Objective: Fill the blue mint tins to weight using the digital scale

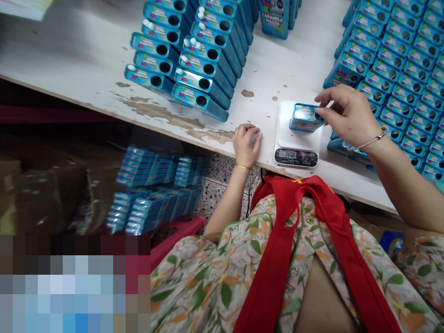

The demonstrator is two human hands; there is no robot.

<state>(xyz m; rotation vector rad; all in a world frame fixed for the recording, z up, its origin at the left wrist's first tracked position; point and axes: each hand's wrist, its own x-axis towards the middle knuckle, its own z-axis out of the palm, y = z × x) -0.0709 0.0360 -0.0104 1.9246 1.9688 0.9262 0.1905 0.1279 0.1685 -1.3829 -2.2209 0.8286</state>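
Observation:
A small blue tin (302, 121) with a round hole in its top and "Caramelo Macizo" lettering stands on a white digital kitchen scale (283, 132). My right hand (352, 115) reaches in from the right, its thumb and index finger closed at the tin's right top edge. The scale's display is lit, but I cannot read its figures surely. Left of the scale, my left hand (245, 142) rests at the table's front edge with fingers curled. What lies under those fingers, if anything, is hidden.
Rows of blue tins with dark holes (208, 69) stand left, several bearing small white pieces (192, 42). Filled-looking tins (398, 69) are packed closely at right. Another tin (274, 21) stands at the back. Below the worn white table (263, 83) are stacked tins (152, 203) and cardboard boxes (45, 194).

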